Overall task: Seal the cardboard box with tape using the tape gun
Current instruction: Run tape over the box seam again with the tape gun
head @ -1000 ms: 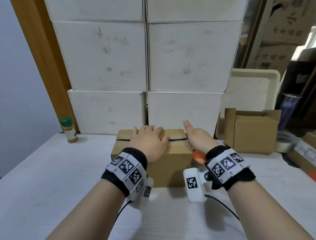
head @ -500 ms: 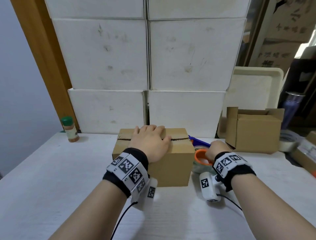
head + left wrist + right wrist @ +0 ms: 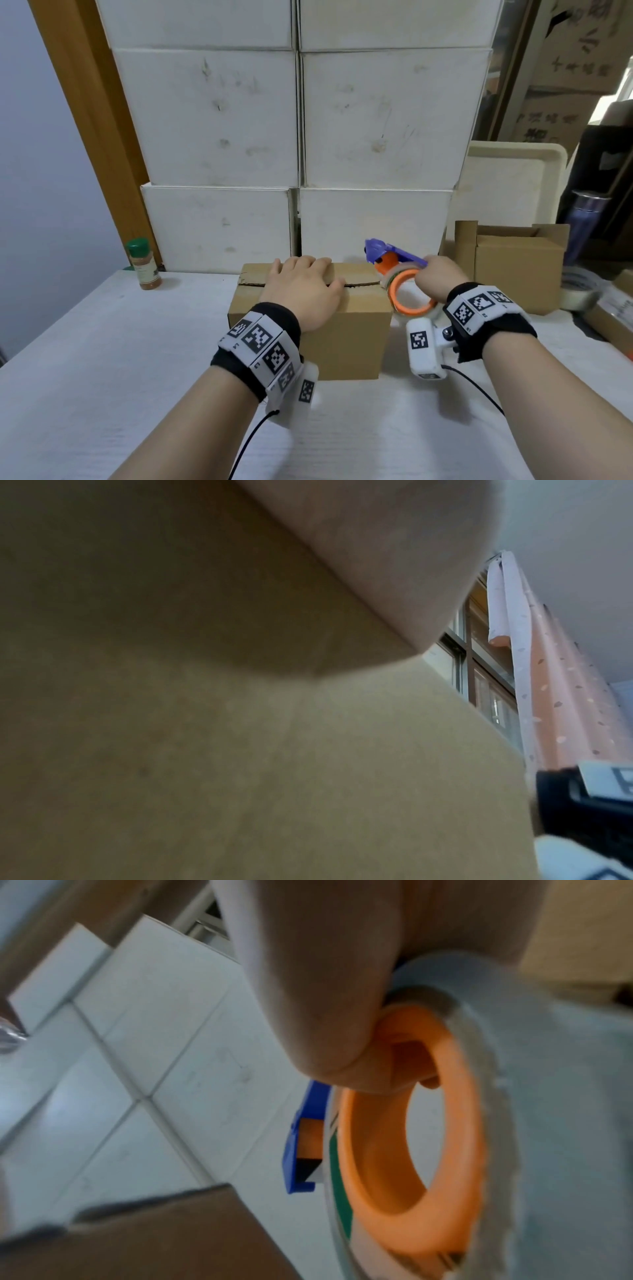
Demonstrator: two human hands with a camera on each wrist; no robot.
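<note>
**Q:** Head cam first, what's going on with the box?

**A:** Brown box sits mid-tabletop, toward the back edge, right in front of a stack of white cartons. Flaps are folded down, and the seam shows as a dark gap across the top. Left hand lies flat on the lid, fingers straight and together, pressing the flaps. Right hand is curled round the tape gun, held up off the table at the box's right top corner. Purple head points left over the lid, orange ring sits just beside the box's right wall. Can't tell if the gun touches the cardboard.

**Q:** Other stuff on the table?

**A:** Green-capped spice jar near the back left edge, an open brown carton back right, and a tape roll past it by the right edge.

**Q:** Left wrist cam?

**A:** Mostly blurry cardboard up close, with the palm lying on it. Fingers aren't visible there.

**Q:** Right wrist cam?

**A:** Blurry, but the fingers wrap into the orange ring, blue head beyond it, and a box corner at the bottom left.
</note>
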